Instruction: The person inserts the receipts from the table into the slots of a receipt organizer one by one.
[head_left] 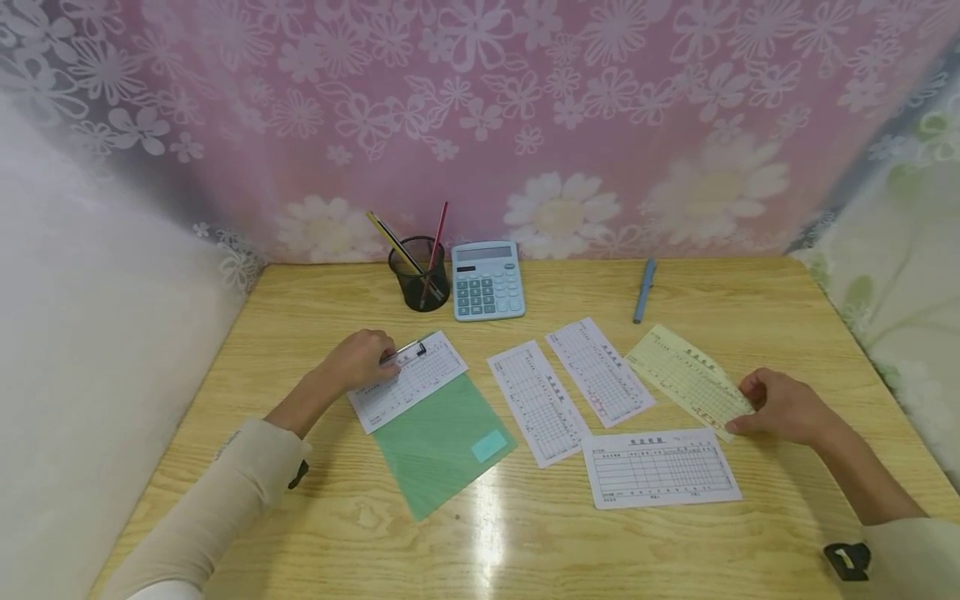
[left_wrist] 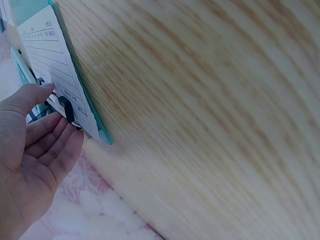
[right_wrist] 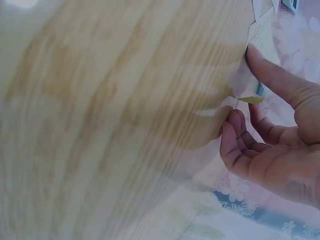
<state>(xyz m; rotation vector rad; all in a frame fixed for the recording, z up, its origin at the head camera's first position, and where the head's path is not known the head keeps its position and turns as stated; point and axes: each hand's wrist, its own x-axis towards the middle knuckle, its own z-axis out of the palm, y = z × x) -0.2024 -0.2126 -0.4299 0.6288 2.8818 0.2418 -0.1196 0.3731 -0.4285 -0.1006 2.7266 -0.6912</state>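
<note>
At the left, my left hand (head_left: 365, 360) grips the metal clip (head_left: 405, 352) of a green clipboard (head_left: 435, 450), thumb over the clip and fingers at its edge. A white printed form (head_left: 420, 379) lies across the clipboard's top; in the left wrist view the thumb (left_wrist: 37, 95) is near the form's edge. On the right, my right hand (head_left: 783, 408) pinches the lower right end of a yellow form (head_left: 686, 375). In the right wrist view the yellow form's edge (right_wrist: 250, 99) curls up between the thumb and index finger.
Two white forms (head_left: 536, 404) (head_left: 600, 371) lie slanted mid-table, and another white form (head_left: 660, 471) lies nearer. Behind stand a black mesh cup (head_left: 416, 292) with pencils and a light blue calculator (head_left: 487, 283). A blue pen (head_left: 644, 292) lies at the back right. Floral cloth (head_left: 480, 125) hangs behind.
</note>
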